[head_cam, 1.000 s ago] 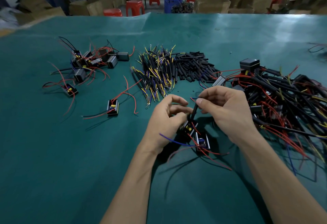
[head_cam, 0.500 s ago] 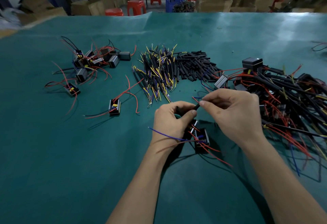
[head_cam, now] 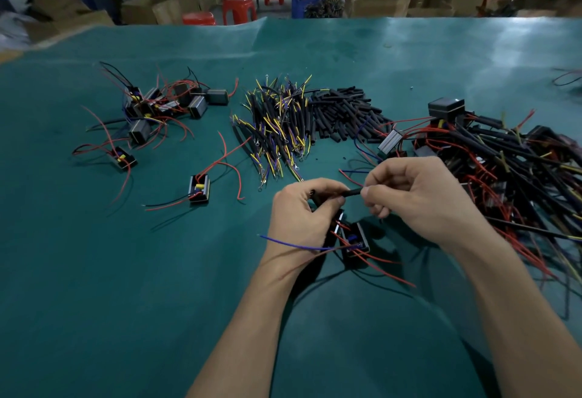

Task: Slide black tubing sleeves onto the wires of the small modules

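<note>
Hands meet above the middle of the green desk (head_cam: 94,287). Left hand (head_cam: 302,215) curls its fingers round one end of a black tubing sleeve (head_cam: 349,193); right hand (head_cam: 422,199) pinches the other end between thumb and forefinger. The sleeve lies almost level between the two grips. Red and blue wire ends (head_cam: 351,175) show just beyond the right thumb.

Directly below the hands, a small black module (head_cam: 356,238) rests on the desk, its red wires trailing toward the right and a blue wire (head_cam: 289,244) crossing the left wrist. Whether the left palm also touches a second module cannot be told.

Surrounding stock:
- loose black sleeves (head_cam: 343,114), piled beyond the hands;
- sleeved yellow-tipped leads (head_cam: 277,123), just left of that pile;
- a large tangle of modules and sleeved wires (head_cam: 491,158), at the right;
- a single module (head_cam: 199,188) with red wires, left of the hands;
- a cluster of modules (head_cam: 157,108), far left.
</note>
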Motion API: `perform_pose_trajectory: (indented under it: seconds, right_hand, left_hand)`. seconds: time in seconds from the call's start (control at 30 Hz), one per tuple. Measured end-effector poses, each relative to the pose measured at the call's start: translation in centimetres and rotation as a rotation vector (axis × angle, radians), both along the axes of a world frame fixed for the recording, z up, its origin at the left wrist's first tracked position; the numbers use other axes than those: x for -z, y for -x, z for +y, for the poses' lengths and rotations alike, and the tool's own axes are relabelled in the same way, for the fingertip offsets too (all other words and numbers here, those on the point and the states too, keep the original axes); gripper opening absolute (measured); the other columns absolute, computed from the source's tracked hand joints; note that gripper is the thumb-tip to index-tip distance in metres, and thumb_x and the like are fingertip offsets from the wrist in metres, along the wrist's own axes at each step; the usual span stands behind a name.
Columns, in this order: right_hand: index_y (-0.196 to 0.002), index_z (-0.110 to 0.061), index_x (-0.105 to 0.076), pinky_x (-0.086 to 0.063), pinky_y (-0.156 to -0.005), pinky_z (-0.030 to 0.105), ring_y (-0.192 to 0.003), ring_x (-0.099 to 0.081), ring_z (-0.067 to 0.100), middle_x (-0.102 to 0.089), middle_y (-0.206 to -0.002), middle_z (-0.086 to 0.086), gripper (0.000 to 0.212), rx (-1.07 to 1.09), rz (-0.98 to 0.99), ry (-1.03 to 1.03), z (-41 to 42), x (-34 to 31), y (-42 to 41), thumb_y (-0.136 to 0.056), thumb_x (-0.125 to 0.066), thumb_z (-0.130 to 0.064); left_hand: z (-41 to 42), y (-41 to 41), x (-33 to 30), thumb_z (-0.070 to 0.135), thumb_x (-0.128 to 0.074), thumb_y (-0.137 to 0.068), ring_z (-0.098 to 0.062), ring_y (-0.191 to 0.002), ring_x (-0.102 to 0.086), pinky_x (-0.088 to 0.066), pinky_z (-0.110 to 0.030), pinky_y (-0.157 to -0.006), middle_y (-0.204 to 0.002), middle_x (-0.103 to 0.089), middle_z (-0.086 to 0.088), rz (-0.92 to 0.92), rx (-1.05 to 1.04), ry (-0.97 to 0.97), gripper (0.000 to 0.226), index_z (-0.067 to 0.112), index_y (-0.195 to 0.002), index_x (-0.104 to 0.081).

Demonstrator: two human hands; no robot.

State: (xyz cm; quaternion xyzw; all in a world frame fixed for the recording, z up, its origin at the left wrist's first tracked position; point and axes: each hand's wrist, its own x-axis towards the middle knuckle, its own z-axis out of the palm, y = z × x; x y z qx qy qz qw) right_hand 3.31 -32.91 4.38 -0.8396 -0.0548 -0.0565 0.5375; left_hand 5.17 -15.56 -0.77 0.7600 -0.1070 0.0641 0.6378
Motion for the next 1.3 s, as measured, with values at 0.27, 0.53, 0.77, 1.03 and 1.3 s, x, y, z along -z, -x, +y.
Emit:
perform_pose_trajectory:
  seconds: [0.27, 0.53, 0.77, 1.03, 1.3]
  right_hand:
    - [-0.073, -0.010, -0.066, -0.047, -0.053, 0.022, -0.052, -0.057, 0.011, -0.062, -0.058, 0.002, 0.019, -0.058, 0.093, -0.061, 0.0, 0.1, -0.2, -0.088, -0.069, 0.000]
    - [-0.075, -0.005, -0.059, -0.037, -0.053, 0.027, -0.055, -0.044, 0.018, -0.049, -0.061, 0.009, 0.022, -0.117, 0.228, -0.296, 0.4, 0.0, -0.1, -0.094, -0.054, 0.004]
    - [-0.069, -0.015, -0.068, -0.050, -0.055, 0.026, -0.054, -0.057, 0.020, -0.063, -0.061, 0.006, 0.020, -0.046, 0.048, -0.206, -0.1, 0.3, -0.1, -0.085, -0.071, -0.003]
    - [-0.070, -0.024, -0.078, -0.046, -0.054, 0.014, -0.054, -0.065, 0.006, -0.069, -0.061, -0.014, 0.006, 0.095, -0.361, 0.295, 0.4, 0.3, 0.7, -0.075, -0.074, -0.024]
    - [-0.071, -0.019, -0.079, -0.055, -0.064, 0.035, -0.056, -0.063, 0.010, -0.067, -0.058, -0.009, 0.005, 0.112, -0.401, 0.510, 0.9, 0.0, 1.0, -0.076, -0.080, -0.017]
  left_hand:
    - [0.4, 0.3, -0.5, 0.021, -0.071, -0.085, -0.004, -0.078, -0.068, -0.054, -0.029, -0.076, -0.080, -0.076, 0.011, -0.017, 0.132, -0.016, 0.011, 0.024, -0.091, -0.080]
    - [0.7, 0.3, -1.0, 0.002, -0.072, -0.089, 0.002, -0.069, -0.062, -0.045, -0.012, -0.070, -0.071, -0.072, 0.012, -0.020, 0.162, 0.026, 0.020, 0.022, -0.086, -0.076]
    - [0.6, 0.4, -1.0, 0.001, -0.070, -0.091, -0.003, -0.070, -0.064, -0.046, -0.014, -0.071, -0.075, -0.073, 0.002, 0.001, 0.128, 0.064, 0.010, 0.010, -0.090, -0.077]
    - [0.7, 0.2, -0.9, 0.002, -0.071, -0.090, -0.003, -0.072, -0.062, -0.047, -0.018, -0.072, -0.072, -0.071, 0.009, -0.023, 0.127, 0.024, 0.014, 0.013, -0.088, -0.078]
    - [0.7, 0.1, -0.5, 0.006, -0.072, -0.089, -0.002, -0.072, -0.062, -0.047, -0.024, -0.073, -0.071, -0.070, 0.013, -0.027, 0.107, -0.045, 0.012, 0.016, -0.087, -0.079]
